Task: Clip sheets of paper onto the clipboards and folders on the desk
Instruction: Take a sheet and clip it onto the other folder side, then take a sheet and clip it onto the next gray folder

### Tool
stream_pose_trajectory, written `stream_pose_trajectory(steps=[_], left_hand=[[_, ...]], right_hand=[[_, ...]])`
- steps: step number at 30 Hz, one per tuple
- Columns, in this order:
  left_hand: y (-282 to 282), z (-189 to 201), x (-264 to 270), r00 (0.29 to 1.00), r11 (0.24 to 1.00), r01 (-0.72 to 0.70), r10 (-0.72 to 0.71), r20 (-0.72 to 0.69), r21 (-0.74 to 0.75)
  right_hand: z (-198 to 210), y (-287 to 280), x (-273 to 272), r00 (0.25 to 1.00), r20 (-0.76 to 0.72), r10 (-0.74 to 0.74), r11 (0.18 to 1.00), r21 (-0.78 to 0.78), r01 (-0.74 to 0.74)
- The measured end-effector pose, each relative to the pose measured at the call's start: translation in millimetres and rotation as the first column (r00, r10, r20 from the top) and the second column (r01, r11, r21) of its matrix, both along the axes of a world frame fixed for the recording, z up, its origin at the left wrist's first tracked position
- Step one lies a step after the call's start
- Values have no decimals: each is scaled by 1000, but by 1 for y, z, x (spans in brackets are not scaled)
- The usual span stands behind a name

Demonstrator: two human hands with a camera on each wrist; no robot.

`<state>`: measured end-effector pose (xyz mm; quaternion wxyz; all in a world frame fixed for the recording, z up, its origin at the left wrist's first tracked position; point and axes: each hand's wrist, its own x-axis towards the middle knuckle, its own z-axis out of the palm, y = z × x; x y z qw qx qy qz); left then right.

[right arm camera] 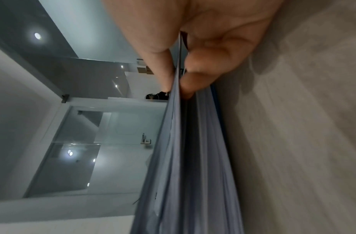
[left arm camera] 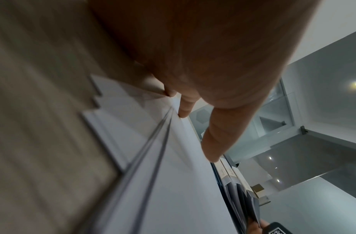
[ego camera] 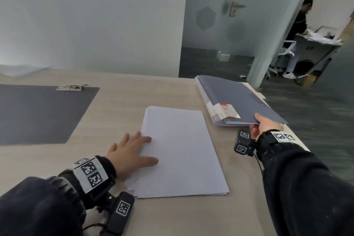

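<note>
Pinching the near corner of the top grey folder, the right hand has its thumb on the cover and its fingers curled beneath, at the right of the head view. That folder lies on a pile of folders at the desk's right edge; the right wrist view shows the cover's edge nipped between thumb and fingers. At lower centre the left hand lies flat with straight, spread fingers, its fingertips resting on the left edge of a stack of white paper. A dark clipboard with a metal clip lies at the left of the frame, well apart from the paper.
</note>
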<state>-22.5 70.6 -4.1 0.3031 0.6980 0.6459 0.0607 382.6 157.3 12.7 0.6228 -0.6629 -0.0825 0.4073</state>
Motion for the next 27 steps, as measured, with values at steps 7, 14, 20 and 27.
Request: stream_pose_trajectory(steps=[7, 14, 20, 27], left_hand=[[1, -1, 2, 999, 1000, 10, -10, -41, 7], [-3, 4, 3, 996, 1000, 5, -5, -89, 3], [-4, 9, 7, 991, 1000, 1, 0, -131, 1], [-21, 19, 3, 994, 999, 41, -38, -107, 33]], right_hand=[[-3, 16, 7, 993, 58, 107, 991, -93, -101], [-6, -14, -6, 999, 18, 43, 999, -6, -43], [-6, -73, -47, 955, 37, 293, 956, -16, -293], [1, -121, -104, 826, 102, 554, 833, -53, -551]])
